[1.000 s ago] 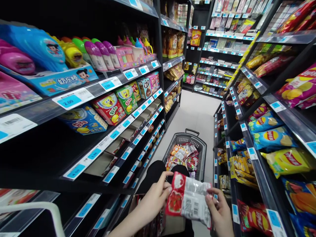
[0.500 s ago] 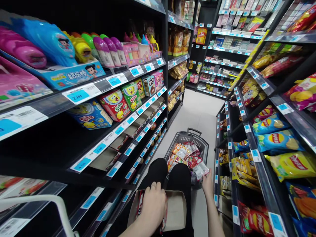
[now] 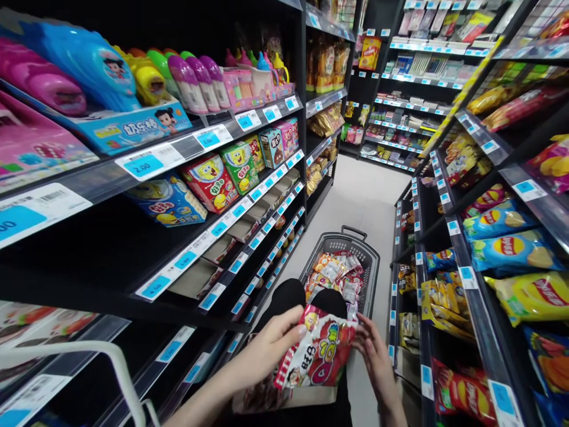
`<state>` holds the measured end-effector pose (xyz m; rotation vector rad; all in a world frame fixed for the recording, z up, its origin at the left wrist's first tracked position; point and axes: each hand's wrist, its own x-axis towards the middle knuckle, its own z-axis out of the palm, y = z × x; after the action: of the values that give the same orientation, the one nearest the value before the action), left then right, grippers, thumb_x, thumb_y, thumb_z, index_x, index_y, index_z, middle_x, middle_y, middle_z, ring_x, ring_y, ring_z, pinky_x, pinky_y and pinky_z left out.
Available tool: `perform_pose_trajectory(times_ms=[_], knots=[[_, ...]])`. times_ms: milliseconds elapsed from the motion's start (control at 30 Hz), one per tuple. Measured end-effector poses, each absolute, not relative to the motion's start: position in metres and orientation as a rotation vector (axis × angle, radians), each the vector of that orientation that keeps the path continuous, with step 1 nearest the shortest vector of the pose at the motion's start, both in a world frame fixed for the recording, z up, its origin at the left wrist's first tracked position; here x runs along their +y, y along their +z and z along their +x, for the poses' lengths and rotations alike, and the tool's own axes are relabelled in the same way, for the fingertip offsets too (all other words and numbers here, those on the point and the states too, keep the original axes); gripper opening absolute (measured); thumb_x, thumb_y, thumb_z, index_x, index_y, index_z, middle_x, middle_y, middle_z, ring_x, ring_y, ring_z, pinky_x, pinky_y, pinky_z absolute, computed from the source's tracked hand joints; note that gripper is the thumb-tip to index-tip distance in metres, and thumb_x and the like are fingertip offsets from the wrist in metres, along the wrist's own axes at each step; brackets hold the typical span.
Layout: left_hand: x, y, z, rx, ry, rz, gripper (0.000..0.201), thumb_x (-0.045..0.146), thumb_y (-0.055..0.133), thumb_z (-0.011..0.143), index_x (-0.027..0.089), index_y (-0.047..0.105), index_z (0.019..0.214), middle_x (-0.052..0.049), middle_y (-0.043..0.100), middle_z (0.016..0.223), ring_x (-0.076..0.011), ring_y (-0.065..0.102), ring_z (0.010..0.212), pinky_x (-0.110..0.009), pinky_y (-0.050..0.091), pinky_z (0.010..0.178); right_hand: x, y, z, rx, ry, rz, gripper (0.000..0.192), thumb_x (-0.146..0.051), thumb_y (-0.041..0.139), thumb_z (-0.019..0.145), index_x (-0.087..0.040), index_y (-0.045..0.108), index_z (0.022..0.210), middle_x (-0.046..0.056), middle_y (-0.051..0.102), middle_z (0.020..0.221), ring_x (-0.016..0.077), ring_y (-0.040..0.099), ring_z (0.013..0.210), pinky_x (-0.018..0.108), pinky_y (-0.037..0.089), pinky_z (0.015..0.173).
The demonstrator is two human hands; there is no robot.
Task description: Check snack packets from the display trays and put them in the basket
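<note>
A red-and-white candy bag (image 3: 317,350) with cartoon print is held up tilted over my lap. My left hand (image 3: 284,332) grips its upper left edge, thumb on the front. At its right edge is my right hand (image 3: 373,350), fingers bent around the side; part of that grip is hidden. Beneath the bag an open cardboard box (image 3: 313,396) rests on my lap, with dark red packets (image 3: 267,396) in its left part. Beyond my knees stands a grey shopping basket (image 3: 376,267) holding several candy packets (image 3: 331,270).
Shelves with boxed snacks (image 3: 211,184), toy-shaped candy and price tags run along my left. Chip bags (image 3: 515,249) fill the right-hand shelves. A white curved metal bar (image 3: 113,356) is at lower left. The pale aisle floor (image 3: 364,184) leads to a back shelf.
My left hand has risen from inside the box and now holds the candy bag. My right hand has left the packet in the basket and come back to the bag's edge.
</note>
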<state>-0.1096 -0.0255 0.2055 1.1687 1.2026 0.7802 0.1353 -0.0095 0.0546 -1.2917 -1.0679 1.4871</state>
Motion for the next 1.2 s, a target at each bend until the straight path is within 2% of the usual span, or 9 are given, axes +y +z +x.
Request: perform_pose_trajectory(times_ms=[67, 233, 433, 567, 667, 733, 867, 1000, 1200], knots=[[-0.02, 0.202, -0.107, 1.054, 0.902, 0.944, 0.03, 0.042, 0.058, 0.088, 0.019, 0.065, 0.106, -0.004, 0.07, 0.095, -0.0232, 0.064, 0.089, -0.032, 0.05, 0.081, -0.022, 0.085, 0.126, -1.005, 1.556, -1.058, 0.081, -0.074, 0.066, 0.064, -0.025, 0.053, 0.127, 0.013, 0.07, 0.112, 0.028, 0.07, 0.097, 0.039, 0.057, 0.079], [-0.015, 0.193, -0.097, 0.923, 1.081, 0.614, 0.038, 0.043, 0.071, 0.079, 0.018, 0.066, 0.107, -0.007, 0.072, 0.1, -0.0231, 0.067, 0.088, -0.034, 0.05, 0.082, -0.031, 0.124, 0.117, -0.948, 1.466, -1.0, 0.053, -0.038, 0.08, 0.072, -0.026, 0.061, 0.12, 0.011, 0.074, 0.108, 0.0256, 0.072, 0.094, 0.034, 0.06, 0.078], [-0.019, 0.183, -0.103, 0.799, 0.887, 0.513, 0.057, 0.067, 0.051, 0.082, 0.015, 0.07, 0.099, -0.012, 0.068, 0.113, -0.0298, 0.057, 0.115, -0.041, 0.043, 0.099, -0.024, 0.147, 0.123, -1.5, 0.865, -0.763, 0.021, -0.025, 0.066, 0.087, -0.026, 0.068, 0.108, 0.006, 0.076, 0.097, 0.0228, 0.072, 0.093, 0.037, 0.06, 0.083], [-0.026, 0.182, -0.107, 0.683, 0.864, 0.415, 0.056, 0.036, 0.078, 0.07, 0.021, 0.06, 0.121, -0.01, 0.067, 0.117, -0.0291, 0.062, 0.11, -0.042, 0.044, 0.097, -0.02, 0.162, 0.125, -1.779, 0.427, -0.536, 0.022, -0.022, 0.057, 0.092, -0.025, 0.068, 0.111, 0.005, 0.075, 0.09, 0.0244, 0.071, 0.094, 0.053, 0.055, 0.092], [-0.03, 0.187, -0.104, 0.7, 1.033, 0.428, 0.096, 0.015, 0.082, 0.062, 0.035, 0.034, 0.142, -0.008, 0.066, 0.119, -0.0278, 0.066, 0.104, -0.042, 0.048, 0.091, -0.025, 0.161, 0.123, -1.74, 0.197, -0.672, 0.024, -0.016, 0.06, 0.088, -0.031, 0.072, 0.102, 0.003, 0.07, 0.091, 0.0236, 0.067, 0.1, 0.048, 0.058, 0.089], [-0.031, 0.191, -0.1, 0.745, 1.059, 0.485, 0.098, 0.012, 0.083, 0.061, 0.033, 0.034, 0.144, -0.008, 0.068, 0.114, -0.0268, 0.068, 0.098, -0.04, 0.05, 0.087, -0.029, 0.156, 0.123, -1.678, 0.156, -0.761, 0.028, -0.01, 0.067, 0.082, -0.035, 0.075, 0.092, 0.002, 0.064, 0.107, 0.0237, 0.063, 0.107, 0.042, 0.058, 0.087], [-0.029, 0.199, -0.097, 0.881, 1.02, 0.632, 0.062, 0.014, 0.085, 0.057, 0.018, 0.066, 0.116, -0.008, 0.073, 0.101, -0.0239, 0.068, 0.093, -0.032, 0.05, 0.085, -0.034, 0.147, 0.126, -1.465, 0.565, -0.884, 0.026, -0.018, 0.062, 0.087, -0.036, 0.075, 0.1, 0.006, 0.051, 0.129, 0.0204, 0.065, 0.099, 0.034, 0.059, 0.08], [-0.026, 0.205, -0.097, 0.989, 1.027, 0.744, 0.057, 0.013, 0.085, 0.056, 0.019, 0.07, 0.111, -0.007, 0.073, 0.107, -0.0244, 0.066, 0.095, -0.033, 0.05, 0.085, -0.034, 0.146, 0.128, -1.204, 1.191, -0.969, 0.038, -0.046, 0.063, 0.084, -0.031, 0.068, 0.119, 0.011, 0.06, 0.125, 0.0292, 0.066, 0.106, 0.04, 0.057, 0.085], [-0.026, 0.208, -0.098, 1.0, 0.969, 0.76, 0.061, 0.01, 0.084, 0.054, 0.023, 0.07, 0.113, -0.005, 0.073, 0.109, -0.0241, 0.066, 0.098, -0.032, 0.051, 0.086, -0.042, 0.16, 0.119, -0.909, 1.447, -1.14, 0.049, -0.043, 0.078, 0.072, -0.027, 0.069, 0.117, 0.011, 0.07, 0.119, 0.0277, 0.069, 0.103, 0.036, 0.057, 0.084]])
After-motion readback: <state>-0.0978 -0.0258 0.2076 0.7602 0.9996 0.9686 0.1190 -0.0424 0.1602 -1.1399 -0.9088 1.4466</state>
